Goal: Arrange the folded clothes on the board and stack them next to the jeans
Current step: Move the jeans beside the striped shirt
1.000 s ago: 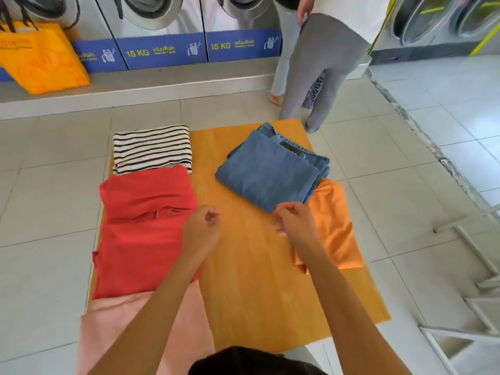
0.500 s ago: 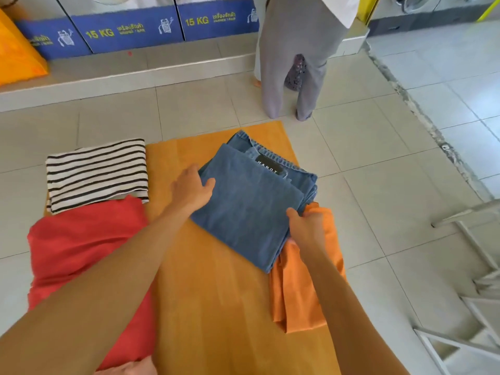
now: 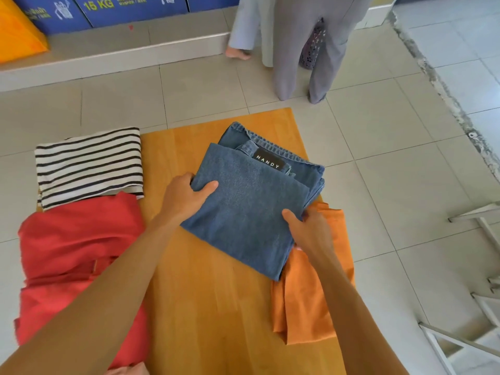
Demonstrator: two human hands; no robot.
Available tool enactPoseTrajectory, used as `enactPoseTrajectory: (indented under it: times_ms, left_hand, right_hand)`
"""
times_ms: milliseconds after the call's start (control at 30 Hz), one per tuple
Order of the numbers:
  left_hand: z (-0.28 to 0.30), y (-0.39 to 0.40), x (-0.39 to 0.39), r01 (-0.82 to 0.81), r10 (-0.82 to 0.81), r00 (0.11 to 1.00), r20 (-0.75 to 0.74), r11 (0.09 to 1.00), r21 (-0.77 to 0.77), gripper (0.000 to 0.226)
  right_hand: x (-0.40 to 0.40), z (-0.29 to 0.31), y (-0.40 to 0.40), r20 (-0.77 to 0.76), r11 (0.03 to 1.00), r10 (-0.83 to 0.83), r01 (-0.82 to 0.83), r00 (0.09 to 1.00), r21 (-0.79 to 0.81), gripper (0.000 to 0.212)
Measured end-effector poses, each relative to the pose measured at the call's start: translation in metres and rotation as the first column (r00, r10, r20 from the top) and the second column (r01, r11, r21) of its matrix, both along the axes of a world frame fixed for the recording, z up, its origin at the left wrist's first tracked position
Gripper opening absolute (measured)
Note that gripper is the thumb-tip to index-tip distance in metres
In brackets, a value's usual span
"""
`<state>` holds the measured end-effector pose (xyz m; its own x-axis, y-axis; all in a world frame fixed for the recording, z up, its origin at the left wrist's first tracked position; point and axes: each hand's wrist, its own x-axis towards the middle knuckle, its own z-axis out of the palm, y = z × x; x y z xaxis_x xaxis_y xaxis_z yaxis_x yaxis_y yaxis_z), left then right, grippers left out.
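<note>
Jeans (image 3: 251, 209): folded, on board (image 3: 216, 307), gripped at both side edges. Left hand (image 3: 186, 197) thumb on top, fingers curled under; right hand (image 3: 308, 228) likewise, clamped on the edge just above orange cloth (image 3: 311, 307). Advice: lift level, keep both grips even so folds hold; red cloth (image 3: 78, 253) lies beyond the left fingers

Head view looks steeply down, close over the board (image 3: 216, 307).

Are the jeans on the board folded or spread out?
Folded. The jeans form a compact block with layered edges at the right side, waistband label on top; the left hand and right hand grip opposite edges.
</note>
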<state>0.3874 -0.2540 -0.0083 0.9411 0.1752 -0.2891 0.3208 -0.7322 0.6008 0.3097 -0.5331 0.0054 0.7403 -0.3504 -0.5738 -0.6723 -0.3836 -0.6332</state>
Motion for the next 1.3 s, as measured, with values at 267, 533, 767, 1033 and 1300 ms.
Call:
enactPoseTrajectory:
  times_ms: [267,533,767,1033,1300]
  left_hand:
    - [0.013,0.028,-0.037,-0.199,0.121,0.949,-0.292,0.946,-0.256,0.048]
    - [0.015,0.052,-0.094,-0.497,0.275,0.843,-0.462,0.726,-0.475,0.068]
    - [0.049,0.071,-0.086,-0.450,0.272,0.890,-0.366,0.649,-0.613,0.047]
    - [0.068,0.101,-0.007,-0.403,0.394,0.908,-0.140,0.734,-0.547,0.051]
    - [0.018,0.090,0.013,-0.344,0.340,0.934,-0.108,0.939,-0.015,0.037]
  right_hand:
    - [0.013,0.006,0.016,-0.048,0.993,0.114,-0.113,0.992,0.021,0.066]
    - [0.024,0.004,0.037,-0.009,0.941,0.294,-0.288,0.956,0.179,0.043]
    - [0.044,0.017,0.070,0.163,0.899,0.169,-0.220,0.972,0.379,0.019]
    - [0.154,0.038,0.111,0.362,0.873,0.234,-0.359,0.902,0.330,0.009]
    - [0.151,-0.034,0.112,0.257,0.950,0.288,-0.310,0.922,0.046,0.040]
